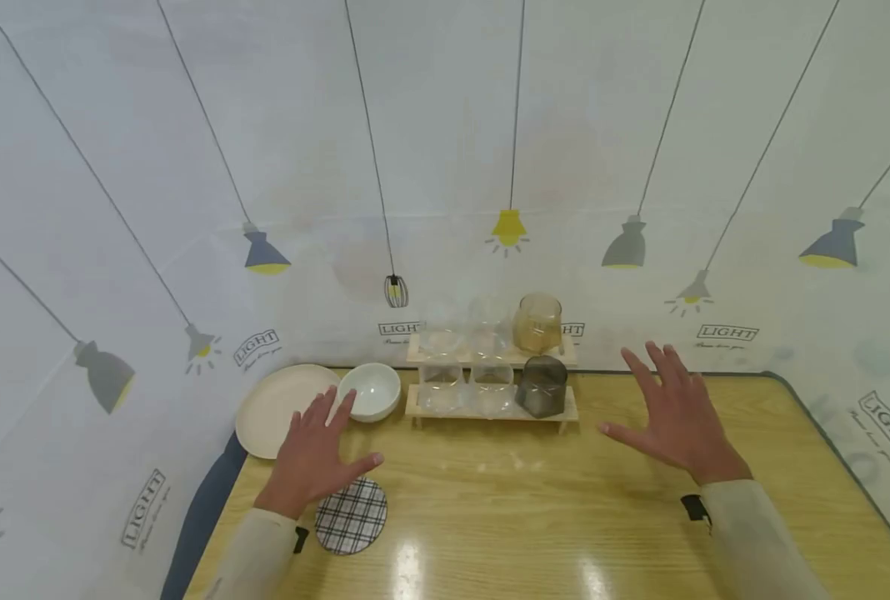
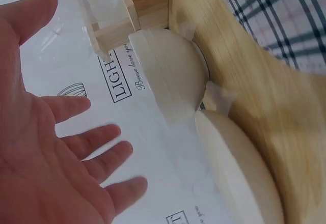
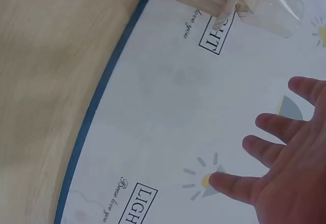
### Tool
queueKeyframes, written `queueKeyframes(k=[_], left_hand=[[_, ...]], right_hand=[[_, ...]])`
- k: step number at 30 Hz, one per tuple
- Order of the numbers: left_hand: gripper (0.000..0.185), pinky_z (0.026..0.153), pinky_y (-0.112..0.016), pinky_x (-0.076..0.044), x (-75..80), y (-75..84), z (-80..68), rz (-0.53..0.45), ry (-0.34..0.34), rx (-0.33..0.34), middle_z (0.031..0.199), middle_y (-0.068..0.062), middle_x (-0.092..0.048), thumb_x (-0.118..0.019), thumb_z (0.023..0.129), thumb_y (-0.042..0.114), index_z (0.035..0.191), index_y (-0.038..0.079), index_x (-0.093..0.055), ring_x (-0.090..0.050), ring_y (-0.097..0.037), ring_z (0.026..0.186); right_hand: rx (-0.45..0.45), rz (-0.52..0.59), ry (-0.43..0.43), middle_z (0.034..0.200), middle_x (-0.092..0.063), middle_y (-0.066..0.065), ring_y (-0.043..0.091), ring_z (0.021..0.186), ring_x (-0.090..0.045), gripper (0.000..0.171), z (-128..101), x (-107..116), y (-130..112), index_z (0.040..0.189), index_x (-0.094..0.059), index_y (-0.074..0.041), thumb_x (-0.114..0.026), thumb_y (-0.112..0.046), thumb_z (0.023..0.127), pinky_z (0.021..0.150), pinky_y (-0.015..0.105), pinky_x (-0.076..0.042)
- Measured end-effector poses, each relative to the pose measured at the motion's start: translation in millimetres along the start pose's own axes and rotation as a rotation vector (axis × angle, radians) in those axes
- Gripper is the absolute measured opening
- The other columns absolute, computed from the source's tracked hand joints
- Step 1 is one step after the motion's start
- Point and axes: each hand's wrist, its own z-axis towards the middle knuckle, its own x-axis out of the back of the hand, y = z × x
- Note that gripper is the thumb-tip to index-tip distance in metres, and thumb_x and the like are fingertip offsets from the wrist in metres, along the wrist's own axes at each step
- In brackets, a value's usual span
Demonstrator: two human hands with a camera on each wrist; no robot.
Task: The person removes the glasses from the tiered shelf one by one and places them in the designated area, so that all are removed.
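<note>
My left hand is held out over the left side of the table, fingers spread and holding nothing. In the head view its fingertips overlap the edges of a white bowl and a cream plate. A round plaid coaster lies close by its thumb. Over the right side hovers my right hand, also spread with nothing in it. Between the hands, at the back, a two-tier wooden rack carries several clear glasses, an amber glass above and a smoky grey glass below.
A white wall covering printed with hanging lamps rises behind the wooden table. Its dark back edge runs just behind the rack and bowl. Something dark blue lies along the table's left side.
</note>
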Motion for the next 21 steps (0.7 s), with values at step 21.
queueKeyframes(k=[21], left_hand=[[0.058,0.098,-0.052,-0.057,-41.8,31.8,32.8,-0.422,0.133,-0.027,0.127,-0.015,-0.065,-0.076,0.097,0.027,0.148,0.008,-0.055,-0.066,-0.030,0.115]], right_hand=[[-0.001,0.453,0.040,0.160,-0.043,0.022,0.045,0.144,-0.044,0.086,66.7,-12.7,-31.4,0.162,-0.036,-0.007,-0.074,-0.047,0.097,0.110,0.068,-0.043]])
